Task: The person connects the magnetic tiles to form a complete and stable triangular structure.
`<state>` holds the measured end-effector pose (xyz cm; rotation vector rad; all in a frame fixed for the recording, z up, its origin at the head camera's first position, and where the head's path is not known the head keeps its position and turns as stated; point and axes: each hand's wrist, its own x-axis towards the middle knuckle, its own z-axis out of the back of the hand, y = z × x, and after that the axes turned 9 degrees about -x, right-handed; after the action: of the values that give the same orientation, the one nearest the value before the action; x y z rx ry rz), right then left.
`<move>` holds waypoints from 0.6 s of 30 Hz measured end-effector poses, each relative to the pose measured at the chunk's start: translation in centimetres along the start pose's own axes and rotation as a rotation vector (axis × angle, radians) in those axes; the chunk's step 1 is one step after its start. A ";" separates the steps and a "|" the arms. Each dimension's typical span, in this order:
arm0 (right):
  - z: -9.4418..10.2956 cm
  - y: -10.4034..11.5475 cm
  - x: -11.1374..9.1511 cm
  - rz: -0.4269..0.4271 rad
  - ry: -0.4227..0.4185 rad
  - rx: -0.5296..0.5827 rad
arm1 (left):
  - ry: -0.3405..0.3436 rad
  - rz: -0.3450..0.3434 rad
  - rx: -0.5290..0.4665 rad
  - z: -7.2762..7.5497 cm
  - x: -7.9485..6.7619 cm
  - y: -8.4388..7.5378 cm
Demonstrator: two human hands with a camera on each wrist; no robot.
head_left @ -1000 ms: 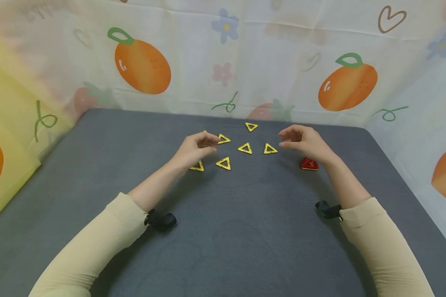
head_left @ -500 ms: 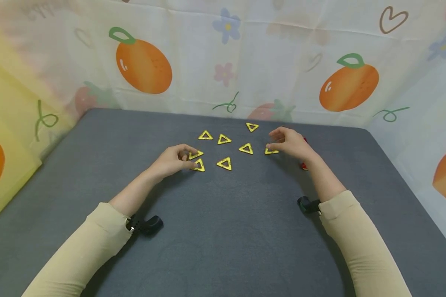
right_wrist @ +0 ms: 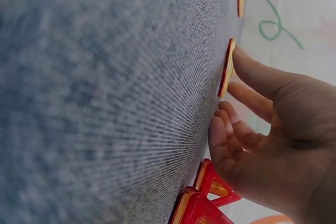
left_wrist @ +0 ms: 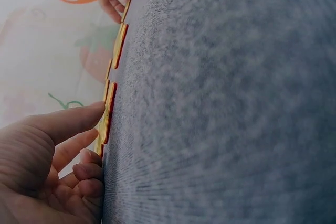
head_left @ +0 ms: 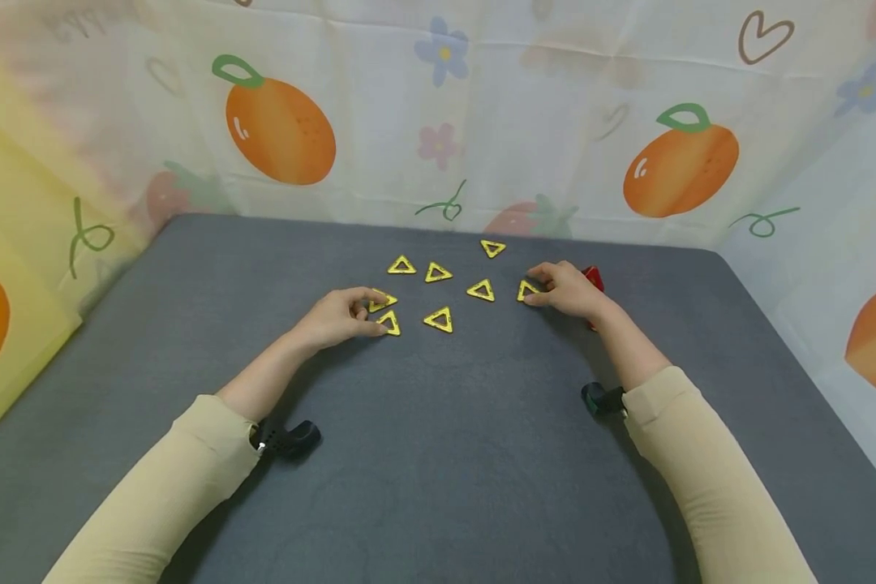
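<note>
Several flat yellow triangle tiles with red undersides lie on the grey table. My left hand (head_left: 336, 319) is at the left pair: the forefinger overlaps the rear yellow triangle (head_left: 384, 305), and the thumb tip is at the front yellow triangle (head_left: 394, 322). In the left wrist view its thumb and forefinger reach the tiles' edge, the other fingers bent. My right hand (head_left: 571, 292) has thumb and forefinger spread at the rightmost yellow triangle (head_left: 523, 290), partly covering it. The right wrist view shows the thumb tip right at this triangle tile (right_wrist: 227, 69), which lies flat.
Between the hands lie more yellow triangles, including a front one (head_left: 440, 320), a middle one (head_left: 481, 289) and a back one (head_left: 492, 248). Red triangle pieces (right_wrist: 212, 187) sit beside the right hand, partly hidden by it. A fruit-print cloth (head_left: 380, 122) hangs behind the table.
My left hand has moved left and toward me to the left pair, then stayed. My right hand has moved left and down to the rightmost yellow triangle. The tiles lie where they were.
</note>
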<state>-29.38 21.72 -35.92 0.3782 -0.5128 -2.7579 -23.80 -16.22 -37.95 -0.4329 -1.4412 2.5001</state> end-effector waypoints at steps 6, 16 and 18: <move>-0.2 0.1 0.1 -0.006 0.004 -0.025 | -0.011 -0.004 0.033 -0.1 0.3 0.1; -0.5 0.0 0.1 0.003 -0.026 -0.024 | -0.004 0.002 0.057 -0.2 0.2 -0.2; -0.5 0.1 0.1 0.005 -0.031 -0.027 | -0.004 0.004 0.058 -0.3 0.2 -0.2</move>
<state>-29.34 21.47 -36.35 0.3283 -0.4826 -2.7671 -23.85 -15.85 -37.91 -0.4212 -1.3659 2.5402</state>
